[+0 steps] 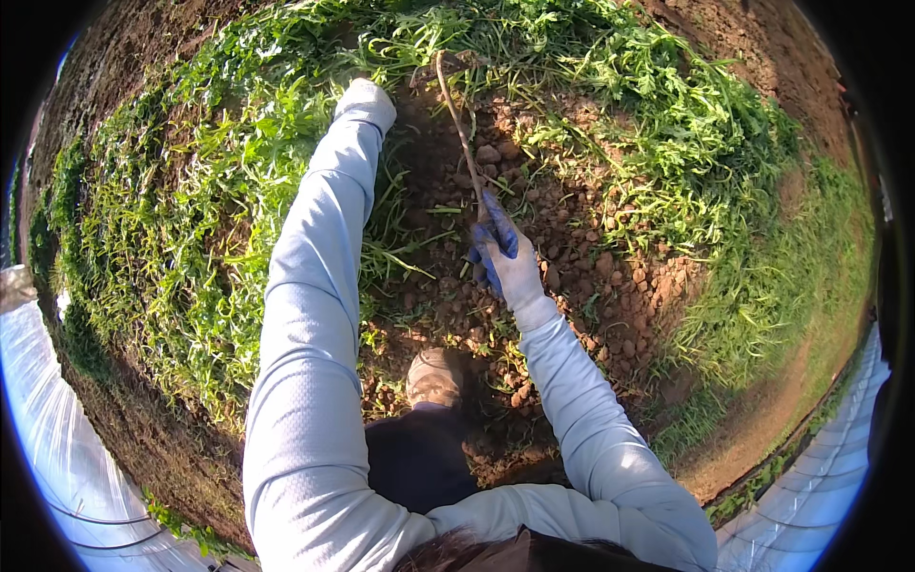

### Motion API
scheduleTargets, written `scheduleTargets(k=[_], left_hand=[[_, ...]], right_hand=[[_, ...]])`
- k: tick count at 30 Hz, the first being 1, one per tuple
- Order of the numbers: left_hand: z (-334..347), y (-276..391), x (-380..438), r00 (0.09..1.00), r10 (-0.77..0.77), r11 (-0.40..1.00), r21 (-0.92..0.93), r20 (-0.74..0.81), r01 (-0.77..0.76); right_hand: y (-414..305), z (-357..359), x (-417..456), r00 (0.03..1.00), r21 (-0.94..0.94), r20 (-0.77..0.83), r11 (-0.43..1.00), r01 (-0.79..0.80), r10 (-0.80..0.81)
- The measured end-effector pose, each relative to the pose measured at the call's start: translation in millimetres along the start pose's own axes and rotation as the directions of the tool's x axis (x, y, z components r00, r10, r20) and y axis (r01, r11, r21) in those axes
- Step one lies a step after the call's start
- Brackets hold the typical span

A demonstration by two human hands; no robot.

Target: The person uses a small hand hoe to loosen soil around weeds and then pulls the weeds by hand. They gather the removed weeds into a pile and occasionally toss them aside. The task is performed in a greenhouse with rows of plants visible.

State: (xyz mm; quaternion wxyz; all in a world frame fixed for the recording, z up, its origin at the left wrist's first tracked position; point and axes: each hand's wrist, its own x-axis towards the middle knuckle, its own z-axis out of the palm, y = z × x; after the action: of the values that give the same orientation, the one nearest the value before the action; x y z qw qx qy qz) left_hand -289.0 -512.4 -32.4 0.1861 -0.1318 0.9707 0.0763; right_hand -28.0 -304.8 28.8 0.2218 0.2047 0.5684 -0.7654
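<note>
My right hand [504,254], in a white glove with blue-coated fingers, grips a slender hand tool [461,136]. The tool's thin, slightly bent brown shaft points away from me, and its dark far end touches the foliage; the exact shape of that end is hard to make out. Farther out on the left, my left hand [366,104] in a pale glove reaches into leafy green plants [286,114] with lobed leaves. Its fingers are hidden by the glove's back and the leaves, so any hold is not visible. Crumbly brown soil [529,193] lies between both hands.
Upright greens [179,236] grow in rows to the left. Leafy stems [686,143] lie heaped in an arc at the right. My shoe [434,377] stands on the soil below my hands. Clear plastic sheeting [57,429] lines the lower left, with more sheeting [808,465] at lower right.
</note>
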Motion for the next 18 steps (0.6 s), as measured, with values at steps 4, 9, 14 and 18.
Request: scheduleTargets(k=[4, 9, 14, 18], left_hand=[[6.3, -26.9, 30.2, 0.935, 0.327, 0.91, 0.222, 0.141, -0.351], [-23.0, 5.1, -19.7, 0.984, 0.112, 0.966, 0.216, 0.137, -0.139], [-23.6, -5.6, -34.0, 0.984, 0.161, 0.968, 0.181, 0.082, -0.173], [-35.4, -26.6, -53.2, 0.94, 0.321, 0.943, 0.127, -0.114, -0.307]], right_hand=[[16.4, -3.4, -9.8, 0.996, 0.141, -0.009, 0.986, 0.092, -0.092], [15.4, -7.1, -31.2, 0.998, 0.189, -0.054, 0.982, -0.024, 0.035], [27.6, -13.5, -42.0, 0.998, 0.236, -0.062, 0.972, 0.006, 0.009], [18.3, -15.7, -50.6, 0.995, 0.144, -0.098, 0.989, -0.022, 0.036]])
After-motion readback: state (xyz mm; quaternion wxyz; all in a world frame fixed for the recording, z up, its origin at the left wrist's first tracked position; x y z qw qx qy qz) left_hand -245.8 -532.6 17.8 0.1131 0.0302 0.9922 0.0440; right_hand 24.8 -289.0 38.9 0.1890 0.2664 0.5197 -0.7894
